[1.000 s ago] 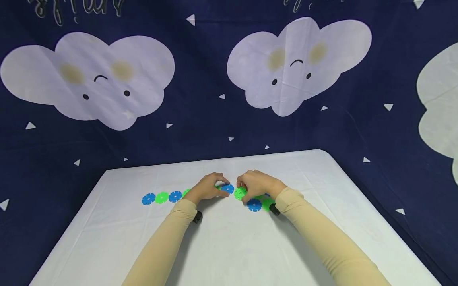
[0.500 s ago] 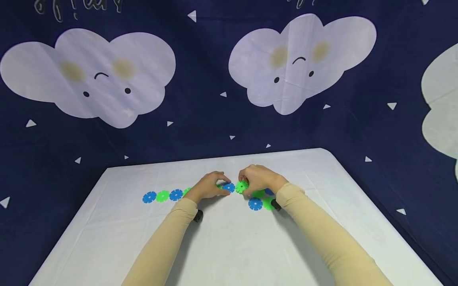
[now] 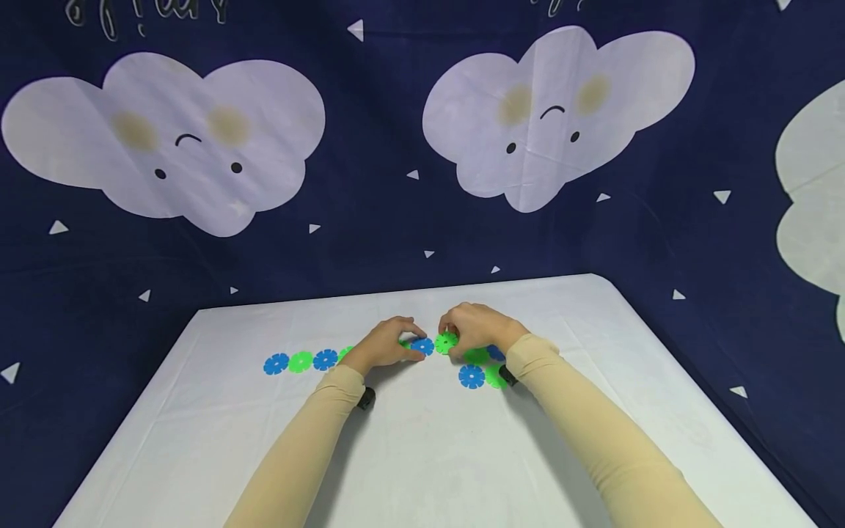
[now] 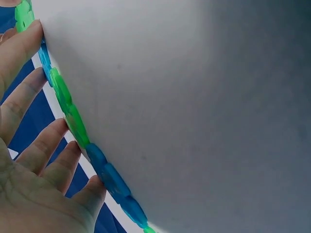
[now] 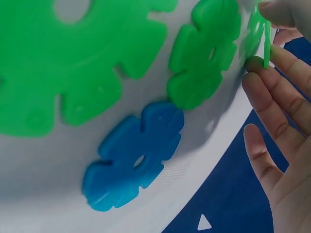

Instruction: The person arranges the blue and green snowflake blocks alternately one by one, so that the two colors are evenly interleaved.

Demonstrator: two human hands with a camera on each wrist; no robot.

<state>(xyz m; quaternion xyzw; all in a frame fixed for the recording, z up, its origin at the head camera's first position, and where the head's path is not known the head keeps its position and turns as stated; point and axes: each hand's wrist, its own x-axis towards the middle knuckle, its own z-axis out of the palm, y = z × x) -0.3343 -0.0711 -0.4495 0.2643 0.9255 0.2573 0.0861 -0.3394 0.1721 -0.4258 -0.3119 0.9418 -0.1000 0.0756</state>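
Observation:
My left hand (image 3: 385,345) bends over the right end of a row of flower-shaped plastic discs, thumb and index finger on either side of the blue disc (image 3: 422,347) at that end. In the left wrist view, its other fingertips line the far edge of the green and blue discs (image 4: 114,182). My right hand (image 3: 472,328) pinches a green disc (image 3: 446,343) just right of that blue one, with a small gap between the two. Both discs have notched edges and a small centre slot. My left hand hides the row's middle part.
Loose discs lie under and beside my right wrist: a blue disc (image 3: 472,376), a green disc (image 3: 477,357) and others partly hidden. The row's left end shows another blue disc (image 3: 276,364). A white table (image 3: 409,455) stands before a dark blue cloud-print cloth (image 3: 370,147).
My right hand has moved slightly away toward the back with the green disc, which shifted from a little nearer me. The left hand stays at the blue disc.

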